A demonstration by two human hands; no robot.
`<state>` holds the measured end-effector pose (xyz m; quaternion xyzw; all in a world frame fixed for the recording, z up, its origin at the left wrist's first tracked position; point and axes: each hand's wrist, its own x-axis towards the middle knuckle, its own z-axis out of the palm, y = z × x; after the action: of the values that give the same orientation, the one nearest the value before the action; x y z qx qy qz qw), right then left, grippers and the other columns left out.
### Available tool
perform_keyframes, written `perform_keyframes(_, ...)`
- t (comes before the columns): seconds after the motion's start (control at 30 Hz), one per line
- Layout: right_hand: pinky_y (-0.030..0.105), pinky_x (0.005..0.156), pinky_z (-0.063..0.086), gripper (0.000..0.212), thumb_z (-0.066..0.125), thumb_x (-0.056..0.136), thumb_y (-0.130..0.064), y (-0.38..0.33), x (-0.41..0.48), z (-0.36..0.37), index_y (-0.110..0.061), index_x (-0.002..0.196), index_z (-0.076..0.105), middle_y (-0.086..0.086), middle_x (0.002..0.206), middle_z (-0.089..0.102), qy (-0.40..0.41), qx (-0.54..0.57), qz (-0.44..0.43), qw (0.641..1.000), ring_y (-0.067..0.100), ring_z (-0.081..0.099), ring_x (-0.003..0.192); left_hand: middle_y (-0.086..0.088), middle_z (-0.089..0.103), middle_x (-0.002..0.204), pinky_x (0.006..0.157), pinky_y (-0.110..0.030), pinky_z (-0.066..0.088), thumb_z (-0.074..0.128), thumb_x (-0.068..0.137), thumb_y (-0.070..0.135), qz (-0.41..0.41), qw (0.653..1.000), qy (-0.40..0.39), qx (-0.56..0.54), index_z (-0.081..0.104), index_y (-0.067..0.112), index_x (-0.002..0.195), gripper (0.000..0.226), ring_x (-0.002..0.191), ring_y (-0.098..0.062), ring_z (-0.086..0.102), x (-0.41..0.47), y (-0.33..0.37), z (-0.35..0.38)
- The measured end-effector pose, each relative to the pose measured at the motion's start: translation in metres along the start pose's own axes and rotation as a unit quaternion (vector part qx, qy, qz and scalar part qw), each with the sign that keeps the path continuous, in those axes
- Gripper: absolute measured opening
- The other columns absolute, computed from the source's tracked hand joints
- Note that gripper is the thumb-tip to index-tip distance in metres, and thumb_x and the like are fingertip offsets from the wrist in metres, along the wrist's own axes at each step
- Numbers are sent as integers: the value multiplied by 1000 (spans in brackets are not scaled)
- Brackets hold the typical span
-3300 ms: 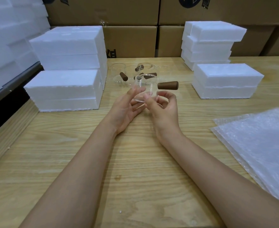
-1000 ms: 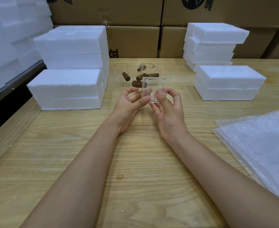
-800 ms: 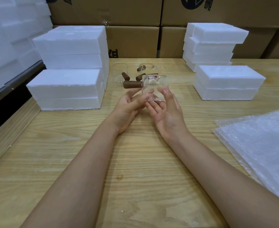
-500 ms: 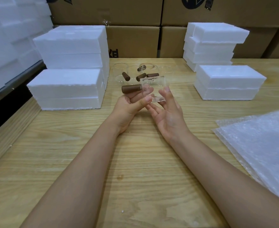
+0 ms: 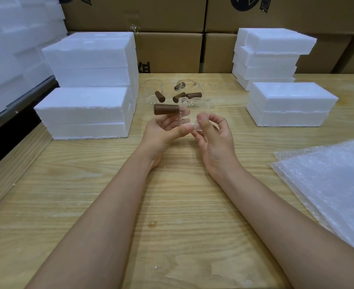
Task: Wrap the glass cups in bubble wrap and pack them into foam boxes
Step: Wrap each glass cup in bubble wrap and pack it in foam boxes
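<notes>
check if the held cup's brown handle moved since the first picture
Yes. The brown handle swung from pointing at the right foam box to the left foam box.

Both my bare arms reach forward, wrists close together. My left hand (image 5: 163,132) lies palm up, pinching the glass cup (image 5: 194,109). My right hand (image 5: 215,140) curls round it too.

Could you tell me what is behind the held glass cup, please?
More glass cups with brown handles stand on the table; the held cup partly covers the nearest, so their count is unclear.
</notes>
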<state>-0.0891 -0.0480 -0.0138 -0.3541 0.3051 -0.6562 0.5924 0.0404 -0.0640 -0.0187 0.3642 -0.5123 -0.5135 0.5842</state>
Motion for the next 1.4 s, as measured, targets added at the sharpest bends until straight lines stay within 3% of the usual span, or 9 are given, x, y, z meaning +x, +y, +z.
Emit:
perform_keyframes(0.17,29,82,56,15,63,88,-23,-3,2,-1,-13,92,53,-1,74,68,-3,77,46,996,16,66,78,-8,60,130,101,-33,48,93,51,17,-31,997,-52,-37,48,22,131,92,123,-19,57,-2,4,-2)
perform_keyframes(0.33,33,83,58,56,63,78,-43,-4,2,0,1,112,55,18,92,66,-21,103,85,991,24,69,85,-5,58,136,104,-32,43,93,43,50,-73,991,-90,-64,31,12,149,128,126,-17,54,-3,9,-4)
perform_keyframes(0.5,30,76,59,49,52,92,-45,-2,2,-1,1,108,58,17,90,71,-29,78,110,990,25,70,83,0,72,103,85,-22,52,91,47,50,-62,993,-79,-55,58,4,122,94,96,-10,67,-5,11,0)
perform_keyframes(0.57,31,75,59,45,51,92,-45,-3,2,0,-2,107,54,18,94,69,-23,72,117,990,26,71,84,-1,73,101,89,-22,51,93,48,42,-55,995,-52,-60,52,-3,129,101,99,-11,67,-5,12,0)
perform_keyframes(0.7,32,80,58,39,54,90,-45,-1,4,-1,-12,109,50,12,116,56,-1,51,101,994,26,69,94,2,74,106,96,-25,50,75,69,15,-44,997,-28,-52,51,0,132,68,113,-17,64,-3,8,-2)
perform_keyframes(0.93,31,93,51,42,66,71,-34,0,2,-1,-18,107,50,6,101,58,-43,37,47,997,25,60,100,-1,73,107,90,-27,51,76,67,11,-21,999,11,-41,62,17,112,47,108,-18,67,2,0,-4)
perform_keyframes(1.13,34,92,53,29,63,83,-26,0,3,-3,-15,108,53,9,101,59,-36,61,58,996,24,65,93,-12,63,124,90,-29,51,86,63,9,-10,999,23,-37,54,8,127,72,107,-18,66,0,2,0)
perform_keyframes(1.23,35,91,54,28,58,90,-27,-1,2,-2,-10,111,54,13,100,59,-32,69,72,995,23,67,87,-6,64,125,93,-29,50,96,43,40,-17,998,27,-62,53,20,125,95,117,-20,62,-1,6,0)
perform_keyframes(1.4,35,85,57,37,55,88,-38,-5,-1,1,-7,107,59,20,97,66,-63,92,116,987,29,68,91,-10,52,142,110,-39,40,86,33,68,-62,995,-9,-78,35,10,147,137,126,-23,55,-2,13,0)
